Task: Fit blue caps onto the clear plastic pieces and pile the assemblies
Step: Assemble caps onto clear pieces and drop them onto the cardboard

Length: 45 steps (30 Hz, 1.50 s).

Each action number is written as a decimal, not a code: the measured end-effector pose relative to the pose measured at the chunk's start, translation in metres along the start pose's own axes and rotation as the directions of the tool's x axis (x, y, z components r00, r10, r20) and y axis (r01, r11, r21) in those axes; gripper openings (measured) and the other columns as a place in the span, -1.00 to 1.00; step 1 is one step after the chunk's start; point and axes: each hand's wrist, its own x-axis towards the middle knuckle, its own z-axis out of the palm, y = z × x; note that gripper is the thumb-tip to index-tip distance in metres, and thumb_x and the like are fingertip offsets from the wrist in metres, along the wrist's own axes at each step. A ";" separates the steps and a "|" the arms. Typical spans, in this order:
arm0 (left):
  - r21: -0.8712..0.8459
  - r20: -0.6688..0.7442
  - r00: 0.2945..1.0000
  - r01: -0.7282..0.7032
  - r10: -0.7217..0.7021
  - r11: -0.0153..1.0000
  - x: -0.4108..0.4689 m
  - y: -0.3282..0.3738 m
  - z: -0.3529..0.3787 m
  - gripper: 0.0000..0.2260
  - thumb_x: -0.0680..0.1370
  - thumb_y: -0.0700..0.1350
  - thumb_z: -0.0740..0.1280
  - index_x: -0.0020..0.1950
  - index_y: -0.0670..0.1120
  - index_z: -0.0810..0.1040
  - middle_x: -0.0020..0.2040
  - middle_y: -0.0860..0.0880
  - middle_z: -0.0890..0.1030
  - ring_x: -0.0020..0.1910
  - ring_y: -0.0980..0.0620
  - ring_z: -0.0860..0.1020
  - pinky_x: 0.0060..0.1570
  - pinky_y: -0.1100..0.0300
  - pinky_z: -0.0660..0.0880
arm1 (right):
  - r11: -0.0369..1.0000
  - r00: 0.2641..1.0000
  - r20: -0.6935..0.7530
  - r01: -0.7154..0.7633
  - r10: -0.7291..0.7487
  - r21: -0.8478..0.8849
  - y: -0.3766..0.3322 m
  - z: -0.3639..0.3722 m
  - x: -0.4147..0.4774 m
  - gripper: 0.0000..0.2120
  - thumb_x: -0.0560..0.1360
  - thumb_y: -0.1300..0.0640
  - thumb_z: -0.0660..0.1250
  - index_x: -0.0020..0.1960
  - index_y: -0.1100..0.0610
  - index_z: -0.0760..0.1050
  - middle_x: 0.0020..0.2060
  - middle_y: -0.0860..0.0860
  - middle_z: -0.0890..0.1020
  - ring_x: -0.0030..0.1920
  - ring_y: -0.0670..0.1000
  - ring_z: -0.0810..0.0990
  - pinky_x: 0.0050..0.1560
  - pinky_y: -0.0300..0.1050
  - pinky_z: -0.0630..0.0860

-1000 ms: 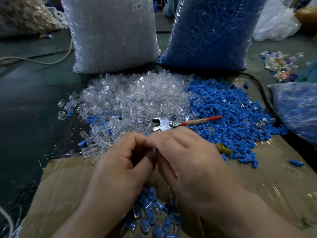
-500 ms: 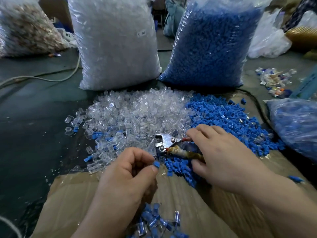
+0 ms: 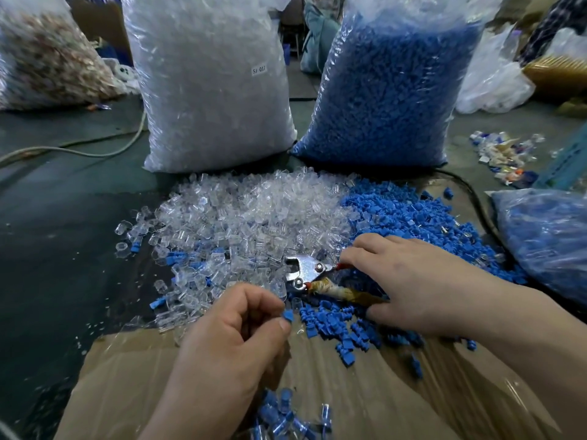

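Fingers (image 3: pixel 251 301) of left hand (image 3: pixel 228 338) pinch one blue cap (image 3: pixel 288 315); right hand (image 3: pixel 422 281) fingers apart over one pliers (image 3: pixel 305 271).

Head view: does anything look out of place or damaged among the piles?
Pliers lie where the clear pile meets the blue pile, one handle in a worn wrapping. Stray blue caps dot the clear pile's left edge. The left hand pinches a blue cap.

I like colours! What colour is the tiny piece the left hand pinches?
Blue; the head view shows the cap best.
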 end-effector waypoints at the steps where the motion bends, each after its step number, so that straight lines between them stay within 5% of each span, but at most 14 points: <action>1: 0.013 -0.003 1.000 -0.006 0.006 1.000 -0.001 0.001 0.000 -0.79 0.44 -0.14 0.48 -0.13 0.20 0.62 -0.36 -0.01 0.64 -0.44 0.08 0.59 -0.42 0.30 0.49 | 1.000 1.000 0.003 0.005 -0.005 -0.011 0.000 0.000 0.002 -0.29 0.44 -0.17 0.35 0.47 -0.17 0.06 0.35 -0.12 0.25 0.29 0.01 0.34 0.28 -0.03 0.37; 9: -0.099 -0.034 0.999 0.013 -0.016 0.995 -0.002 0.007 0.000 -0.76 0.49 -0.22 0.46 -0.17 0.16 0.63 -0.37 -0.07 0.64 -0.46 0.05 0.58 -0.44 0.28 0.52 | 0.979 0.981 -0.196 -0.027 -0.013 -0.204 -0.006 -0.009 0.003 -0.54 0.37 -0.11 0.22 0.25 -0.06 0.29 -0.08 -0.05 0.44 -0.09 0.01 0.29 0.01 -0.02 0.31; 13: -0.254 -0.068 0.996 0.031 -0.050 0.967 0.000 0.006 0.000 -0.85 0.44 -0.15 0.48 -0.13 0.12 0.63 -0.36 -0.13 0.63 -0.46 -0.03 0.57 -0.42 0.16 0.55 | 0.994 0.949 -0.297 -0.102 0.111 0.046 -0.009 -0.015 -0.013 -0.45 0.31 -0.20 -0.02 0.26 -0.11 0.31 -0.06 -0.10 0.50 -0.04 -0.01 0.40 -0.01 -0.06 0.39; 16: -0.360 -0.078 0.994 0.044 -0.077 0.932 0.002 0.004 0.000 -0.84 0.38 -0.09 0.54 -0.11 0.08 0.63 -0.36 -0.17 0.60 -0.46 -0.11 0.53 -0.42 0.06 0.51 | 0.955 0.898 -0.389 -0.099 0.206 0.278 -0.019 -0.011 -0.023 -0.57 0.36 -0.23 0.04 0.20 -0.17 0.28 -0.11 -0.19 0.48 -0.16 -0.13 0.41 -0.21 -0.14 0.31; 19: -0.382 -0.069 0.996 0.033 -0.064 0.924 0.002 0.006 0.000 -0.88 0.40 -0.06 0.49 -0.10 0.06 0.63 -0.36 -0.15 0.60 -0.46 -0.09 0.53 -0.42 0.04 0.52 | 0.957 0.895 -0.421 -0.023 0.148 0.288 -0.027 -0.009 -0.030 -0.61 0.37 -0.25 0.11 0.15 -0.17 0.36 -0.14 -0.23 0.51 -0.17 -0.15 0.48 -0.23 -0.26 0.35; 26: -0.339 -0.107 0.994 -0.035 -0.001 0.940 -0.001 0.012 0.001 -0.87 0.37 -0.03 0.43 -0.10 0.06 0.65 -0.30 -0.11 0.63 -0.42 0.01 0.54 -0.47 0.20 0.51 | 0.969 0.937 -0.349 0.075 0.012 0.234 -0.038 0.002 -0.035 -0.55 0.34 -0.20 0.16 0.21 -0.16 0.39 -0.07 -0.26 0.53 -0.05 -0.17 0.45 -0.03 -0.38 0.28; 33: -0.297 -0.139 0.990 -0.077 0.036 0.952 -0.004 0.016 0.002 -0.86 0.34 -0.04 0.40 -0.11 0.09 0.65 -0.33 -0.09 0.63 -0.42 0.05 0.56 -0.48 0.26 0.52 | 0.963 0.941 -0.337 0.087 0.004 0.254 -0.035 0.005 -0.036 -0.50 0.35 -0.21 0.15 0.28 -0.17 0.38 0.01 -0.26 0.55 0.03 -0.16 0.48 0.04 -0.20 0.43; 36: -0.285 -0.155 0.987 -0.084 0.041 0.955 -0.005 0.017 0.001 -0.86 0.35 -0.05 0.41 -0.11 0.10 0.65 -0.33 -0.07 0.64 -0.42 0.07 0.57 -0.48 0.28 0.51 | 0.967 0.943 -0.331 0.089 -0.005 0.239 -0.035 0.005 -0.036 -0.50 0.35 -0.21 0.14 0.28 -0.16 0.39 -0.01 -0.26 0.56 0.00 -0.18 0.48 0.01 -0.30 0.35; 41: -0.239 -0.163 0.984 -0.109 0.070 0.965 -0.006 0.018 -0.001 -0.79 0.32 0.07 0.43 -0.08 0.09 0.64 -0.34 -0.08 0.63 -0.41 0.07 0.58 -0.46 0.28 0.51 | 0.973 0.947 -0.320 0.083 -0.009 0.216 -0.040 0.006 -0.032 -0.51 0.35 -0.18 0.11 0.20 -0.07 0.51 -0.18 -0.16 0.58 -0.16 -0.06 0.54 -0.11 -0.10 0.51; 45: -0.167 -0.167 0.980 -0.132 0.104 0.977 -0.006 0.017 -0.004 -0.83 0.35 0.08 0.40 -0.08 0.13 0.63 -0.31 -0.05 0.64 -0.39 0.09 0.59 -0.45 0.28 0.52 | 0.971 0.956 -0.293 0.090 -0.021 0.224 -0.043 0.006 -0.029 -0.51 0.36 -0.21 0.05 0.18 -0.10 0.51 -0.23 -0.19 0.54 -0.21 -0.09 0.51 -0.17 -0.18 0.43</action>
